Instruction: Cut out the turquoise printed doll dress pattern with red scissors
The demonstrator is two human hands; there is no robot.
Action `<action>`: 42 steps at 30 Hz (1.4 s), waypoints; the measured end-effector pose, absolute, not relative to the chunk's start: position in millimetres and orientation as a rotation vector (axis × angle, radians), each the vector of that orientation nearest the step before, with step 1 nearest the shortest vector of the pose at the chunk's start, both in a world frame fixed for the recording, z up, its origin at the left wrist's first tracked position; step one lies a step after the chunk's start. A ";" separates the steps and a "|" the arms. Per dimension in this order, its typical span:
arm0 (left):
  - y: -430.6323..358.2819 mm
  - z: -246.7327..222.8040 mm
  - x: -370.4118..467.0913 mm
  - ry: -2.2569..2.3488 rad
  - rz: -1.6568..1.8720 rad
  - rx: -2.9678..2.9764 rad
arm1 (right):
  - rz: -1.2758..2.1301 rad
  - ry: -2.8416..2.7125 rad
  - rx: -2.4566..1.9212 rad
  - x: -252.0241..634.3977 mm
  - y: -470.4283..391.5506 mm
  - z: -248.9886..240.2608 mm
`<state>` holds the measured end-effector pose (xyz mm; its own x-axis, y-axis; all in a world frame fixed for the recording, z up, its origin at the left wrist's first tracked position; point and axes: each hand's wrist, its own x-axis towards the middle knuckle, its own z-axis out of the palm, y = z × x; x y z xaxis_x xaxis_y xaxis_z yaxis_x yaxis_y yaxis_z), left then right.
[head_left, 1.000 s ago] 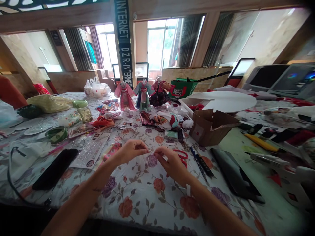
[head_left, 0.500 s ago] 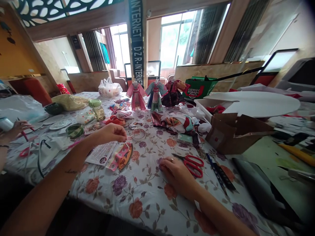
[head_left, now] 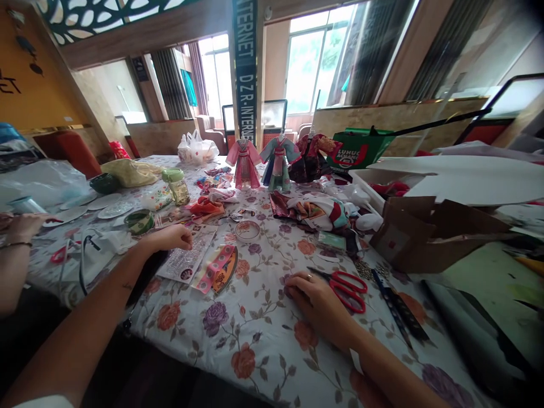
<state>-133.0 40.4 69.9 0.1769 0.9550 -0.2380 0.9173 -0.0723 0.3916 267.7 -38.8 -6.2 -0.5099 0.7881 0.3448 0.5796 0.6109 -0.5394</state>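
My left hand [head_left: 172, 237] hovers over a sheet of small clear beads or gems [head_left: 187, 258] at the left of the table, its fingers curled together; anything inside them is hidden. Beside that sheet lie a pink strip [head_left: 211, 271] with round spots and an orange fan-shaped piece [head_left: 226, 271]. My right hand [head_left: 312, 297] rests on the flowered tablecloth [head_left: 259, 306], fingers bent and pressed together, with whatever they may hold out of sight. Red-handled scissors [head_left: 349, 290] lie just right of it. A round clear dish [head_left: 247, 231] stands beyond both hands.
Small dressed figures in robes [head_left: 243, 163] stand at the back. An open cardboard box [head_left: 425, 232], tweezers [head_left: 393, 306] and a dark flat object [head_left: 463, 328] are at right. A green jar [head_left: 176, 186] and a co-worker's hand [head_left: 23, 226] are at left.
My left hand has drawn back leftward from near the round dish to over the gem sheet. My right hand stays on the cloth. The view has shifted slightly left.
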 end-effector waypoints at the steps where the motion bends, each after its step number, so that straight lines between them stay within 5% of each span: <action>1: 44.3 63.8 -135.0 1.764 0.085 2.023 | 0.484 -2.271 -1.070 267.8 -38.4 -6.2; 15: 53.7 38.3 -140.2 1.832 0.112 2.130 | 0.475 -2.272 -1.054 268.4 -38.0 -6.5; 42: 25.9 88.0 -56.8 1.914 0.587 2.297 | 0.464 -2.265 -1.071 266.5 -42.9 0.1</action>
